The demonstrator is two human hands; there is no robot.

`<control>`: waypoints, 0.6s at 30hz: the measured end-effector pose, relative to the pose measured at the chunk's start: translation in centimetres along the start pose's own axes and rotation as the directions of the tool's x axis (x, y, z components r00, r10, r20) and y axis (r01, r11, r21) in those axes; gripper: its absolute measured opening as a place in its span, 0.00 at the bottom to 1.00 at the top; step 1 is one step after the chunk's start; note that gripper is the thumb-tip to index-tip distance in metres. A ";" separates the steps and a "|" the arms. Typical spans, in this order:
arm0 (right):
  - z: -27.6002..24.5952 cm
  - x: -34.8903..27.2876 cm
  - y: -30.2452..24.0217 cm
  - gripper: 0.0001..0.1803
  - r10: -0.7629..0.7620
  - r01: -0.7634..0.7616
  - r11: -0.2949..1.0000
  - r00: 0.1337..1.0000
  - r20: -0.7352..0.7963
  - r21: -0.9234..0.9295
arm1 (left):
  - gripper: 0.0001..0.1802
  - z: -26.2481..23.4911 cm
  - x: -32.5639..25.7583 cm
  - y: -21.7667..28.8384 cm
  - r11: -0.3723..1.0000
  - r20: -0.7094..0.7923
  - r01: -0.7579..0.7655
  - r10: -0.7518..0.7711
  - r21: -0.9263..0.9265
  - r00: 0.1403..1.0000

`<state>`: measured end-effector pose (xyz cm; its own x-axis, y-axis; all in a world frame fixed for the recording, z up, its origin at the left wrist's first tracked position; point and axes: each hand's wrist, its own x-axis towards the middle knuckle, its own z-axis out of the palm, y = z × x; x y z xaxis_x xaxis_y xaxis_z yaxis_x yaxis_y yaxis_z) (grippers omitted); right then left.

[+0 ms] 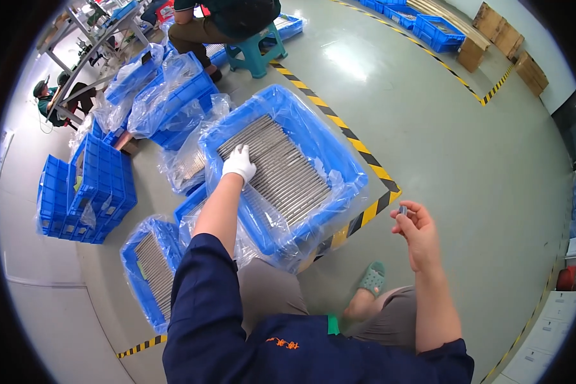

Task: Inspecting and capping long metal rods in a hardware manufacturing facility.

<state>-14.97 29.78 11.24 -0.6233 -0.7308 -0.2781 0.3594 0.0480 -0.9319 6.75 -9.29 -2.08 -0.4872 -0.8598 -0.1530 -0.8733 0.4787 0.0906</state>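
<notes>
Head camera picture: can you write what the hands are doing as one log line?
left hand: gloved, on grey metal rods in blue crate | right hand: bare, pinching small metal piece | seated

A big crate (339,160) sits on the floor (467,160) in front of the person. Rows of metal rods (281,169) lie in it. The left hand (239,163) rests on the rods. The right hand (416,227) is off to the right, above the floor. A smaller crate (141,281) lies to the left. A stool (253,54) stands behind.
</notes>
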 end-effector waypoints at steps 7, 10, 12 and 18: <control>0.7 0.7 0.8 0.15 0.016 -0.014 1.000 0.996 0.082 -0.023 | 0.37 0.8 0.8 0.2 0.992 0.003 0.072 -0.073 0.103 0.997; 1.2 0.7 0.8 0.16 0.059 -0.059 0.998 0.996 0.066 -0.014 | 0.35 0.0 0.9 0.5 0.991 0.006 0.059 -0.060 0.123 0.998; 1.4 0.8 0.8 0.16 0.044 -0.044 0.999 0.994 0.096 -0.002 | 0.34 -0.5 1.0 0.8 0.988 0.001 0.052 -0.053 0.149 0.999; 1.5 0.8 1.2 0.16 0.074 -0.069 0.996 0.992 0.098 -0.051 | 0.32 0.1 1.5 0.7 0.989 0.014 0.071 -0.074 0.133 0.997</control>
<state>-13.98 28.19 10.23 -0.5243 -0.7884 -0.3218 0.3655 0.1330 -0.9213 5.42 -10.18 -2.37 -0.4213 -0.8902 -0.1732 -0.8987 0.4354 -0.0519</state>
